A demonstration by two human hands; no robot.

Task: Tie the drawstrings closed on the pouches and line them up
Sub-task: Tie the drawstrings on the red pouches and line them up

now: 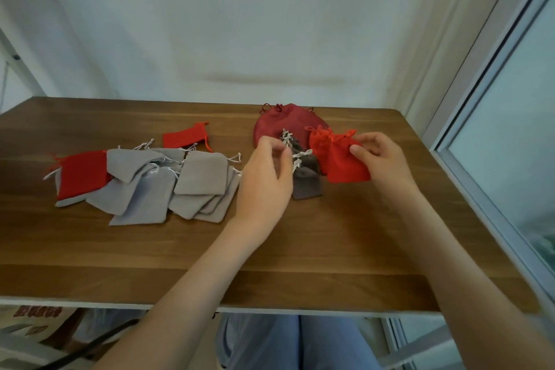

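Several flat light-grey pouches (162, 186) lie in a loose heap on the left of the wooden table (270, 249), with a red pouch (82, 173) on its left end and another red pouch (184, 137) behind. To the right, dark grey-brown pouches (306, 182) with white cords sit overlapped, beside red pouches. My left hand (265, 177) pinches a white cord at the top of the dark pouches. My right hand (380, 156) holds the edge of a red pouch (345, 164) with its fingertips. A large dark-red pouch (282, 123) lies behind them.
A white wall stands right behind the table. A window frame (480, 129) runs along the right side, close to the table's edge. The table's front edge is near my legs, with bare wood between it and the pouches.
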